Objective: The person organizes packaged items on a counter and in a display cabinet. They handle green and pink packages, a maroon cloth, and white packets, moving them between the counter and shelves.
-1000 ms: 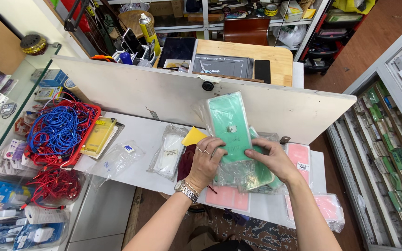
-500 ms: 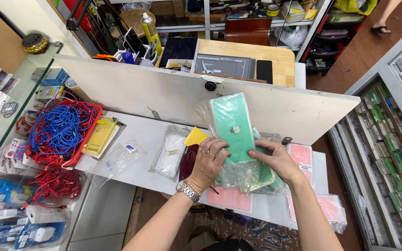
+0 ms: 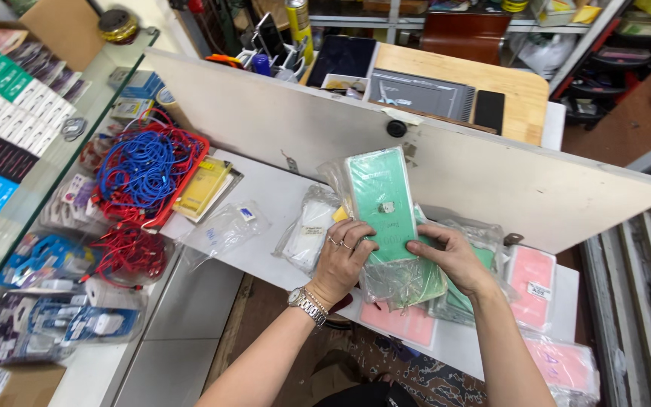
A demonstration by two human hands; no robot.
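The left hand (image 3: 344, 256) curls its fingers around the lower left edge of a green phone case in a clear bag (image 3: 382, 203), holding it tilted up above the white counter (image 3: 265, 188). The right hand (image 3: 453, 256) has its fingers closed on the bag's lower right edge, resting over a stack of more bagged green cases (image 3: 446, 290). Pink bagged cases (image 3: 530, 277) lie just to the right, and a red tray of blue cables (image 3: 145, 166) sits well to the left.
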